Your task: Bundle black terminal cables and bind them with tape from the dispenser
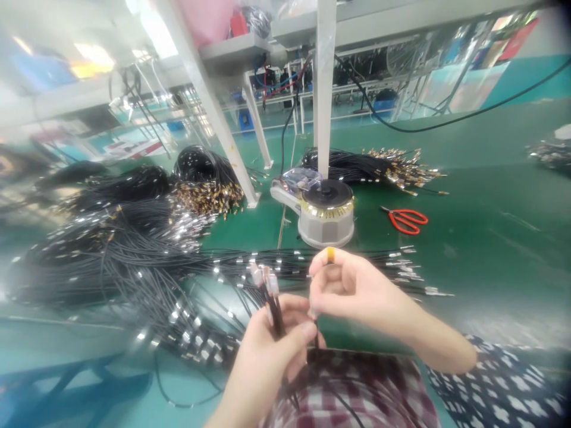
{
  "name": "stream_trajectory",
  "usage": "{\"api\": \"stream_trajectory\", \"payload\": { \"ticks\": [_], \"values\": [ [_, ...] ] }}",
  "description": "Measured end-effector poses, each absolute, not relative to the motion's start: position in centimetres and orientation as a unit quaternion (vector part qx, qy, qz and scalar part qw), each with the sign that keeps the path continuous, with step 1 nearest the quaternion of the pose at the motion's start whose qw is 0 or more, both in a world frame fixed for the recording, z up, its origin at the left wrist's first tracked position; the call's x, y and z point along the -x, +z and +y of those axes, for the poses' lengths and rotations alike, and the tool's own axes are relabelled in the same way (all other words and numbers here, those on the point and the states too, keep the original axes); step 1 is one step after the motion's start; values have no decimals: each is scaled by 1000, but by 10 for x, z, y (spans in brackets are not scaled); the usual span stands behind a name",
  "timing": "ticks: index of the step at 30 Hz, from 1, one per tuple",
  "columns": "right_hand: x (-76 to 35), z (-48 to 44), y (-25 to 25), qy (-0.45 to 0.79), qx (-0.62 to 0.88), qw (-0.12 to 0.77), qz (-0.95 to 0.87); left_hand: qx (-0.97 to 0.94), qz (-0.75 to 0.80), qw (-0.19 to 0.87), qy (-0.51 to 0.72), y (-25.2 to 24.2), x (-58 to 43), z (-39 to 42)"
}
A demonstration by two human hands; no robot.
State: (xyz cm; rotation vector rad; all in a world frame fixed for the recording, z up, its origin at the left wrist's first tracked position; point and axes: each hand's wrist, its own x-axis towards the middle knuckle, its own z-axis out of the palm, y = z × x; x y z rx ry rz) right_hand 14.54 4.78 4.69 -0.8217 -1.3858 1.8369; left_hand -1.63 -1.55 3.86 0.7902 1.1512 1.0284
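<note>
My left hand [279, 351] is closed around a small bunch of black cables [275, 315]; their pale, shiny end connectors stick up above the fingers. Close beside it, my right hand [345, 285] pinches the end of a single black cable [316, 333] between thumb and fingertip. A piece of yellow tape [331, 255] sits on a raised finger of that hand. Beyond both hands stands a round grey-white tape dispenser [327, 226] with a black disc on top and yellow tape pieces around its rim. Cable lengths also lie across my checkered lap.
Bundled black cables [134, 232] with metal ends cover the left of the green table [482, 226]. Another cable bundle [357, 166] lies behind the dispenser. Red-handled scissors [407, 220] rest to its right. White shelf posts [327, 89] rise from the table, and a black cord [428, 129] hangs across.
</note>
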Motion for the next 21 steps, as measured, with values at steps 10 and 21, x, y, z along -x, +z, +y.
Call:
{"api": "stream_trajectory", "payload": {
  "ticks": [10, 21],
  "values": [
    [-170, 51, 63, 630, 350, 127, -682, -360, 493, 615, 499, 32, 17, -13],
    [-164, 50, 79, 582, 335, -31, -740, -359, 547, 577, 488, 34, 7, -8]
  ]
}}
